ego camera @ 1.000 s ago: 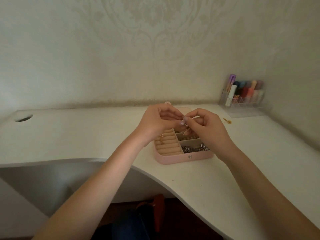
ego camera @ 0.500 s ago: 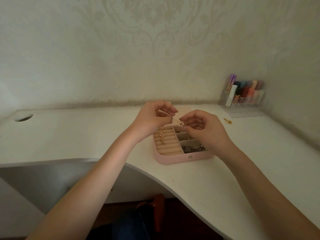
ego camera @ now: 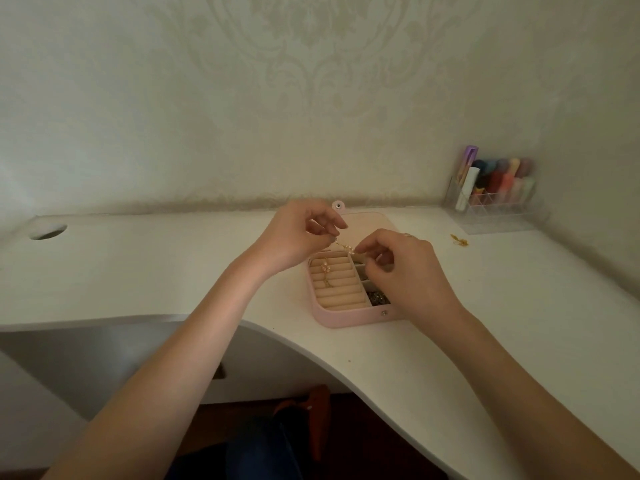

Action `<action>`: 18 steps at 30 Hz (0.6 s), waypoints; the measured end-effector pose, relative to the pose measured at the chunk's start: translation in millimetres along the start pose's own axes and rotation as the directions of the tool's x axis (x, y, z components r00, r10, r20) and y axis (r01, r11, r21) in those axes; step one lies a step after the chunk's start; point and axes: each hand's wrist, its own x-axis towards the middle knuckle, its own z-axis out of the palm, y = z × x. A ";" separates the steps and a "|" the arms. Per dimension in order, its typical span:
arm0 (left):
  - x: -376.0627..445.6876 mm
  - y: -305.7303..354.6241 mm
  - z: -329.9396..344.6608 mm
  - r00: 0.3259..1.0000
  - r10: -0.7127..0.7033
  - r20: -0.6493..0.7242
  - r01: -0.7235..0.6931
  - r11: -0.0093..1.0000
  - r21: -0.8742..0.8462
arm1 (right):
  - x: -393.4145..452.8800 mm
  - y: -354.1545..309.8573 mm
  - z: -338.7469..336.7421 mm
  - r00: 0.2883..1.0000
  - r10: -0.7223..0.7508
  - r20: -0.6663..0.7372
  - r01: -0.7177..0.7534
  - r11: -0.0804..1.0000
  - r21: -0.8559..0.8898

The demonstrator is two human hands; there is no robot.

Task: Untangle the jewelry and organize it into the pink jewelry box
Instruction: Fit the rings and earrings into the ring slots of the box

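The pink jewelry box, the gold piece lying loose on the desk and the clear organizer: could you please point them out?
pink jewelry box (ego camera: 349,318), head view, front wall.
gold piece (ego camera: 460,240), head view, its middle.
clear organizer (ego camera: 498,216), head view, front wall.

Home, damask wallpaper, white desk

My left hand raised, fingers curled, thumb and forefinger pinched together, my right hand close beside it, fingertips pinched too, both forearms bare, reaching forward
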 end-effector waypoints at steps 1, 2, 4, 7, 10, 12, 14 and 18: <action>0.6 -1.4 0.7 1.000 0.004 0.014 -0.005 1.000 0.027 | -0.6 -1.2 0.7 1.000 -0.004 0.008 0.004 1.000 -0.001; 1.3 -3.2 1.3 1.000 0.004 0.030 -0.006 0.999 0.052 | -1.4 -2.7 1.6 1.000 -0.014 0.015 0.014 1.000 -0.008; 2.7 -6.2 2.9 0.998 -0.003 0.069 -0.003 0.996 0.085 | -3.1 -5.9 4.1 0.999 -0.032 0.032 0.033 0.999 -0.030; 5.6 -10.0 5.9 0.994 0.009 0.109 -0.026 0.988 0.150 | -4.8 -8.0 7.1 0.997 -0.037 0.068 0.039 0.999 -0.032; 7.3 -14.8 7.6 0.992 0.030 0.124 -0.055 0.978 0.199 | -5.6 -6.4 7.9 0.995 -0.029 0.096 0.035 0.998 -0.061; 7.8 -17.1 8.1 0.990 0.047 0.133 -0.074 0.975 0.207 | -5.0 -5.4 8.3 0.994 -0.030 0.103 0.036 0.997 -0.063; 9.4 -18.7 8.7 0.988 0.066 0.143 -0.100 0.964 0.247 | -4.4 -5.4 9.3 0.994 -0.038 0.101 0.044 0.997 -0.060; 14.4 -25.0 9.1 0.987 0.078 0.143 -0.123 0.933 0.339 | -5.3 -5.9 10.9 0.994 -0.052 0.091 0.057 0.997 -0.050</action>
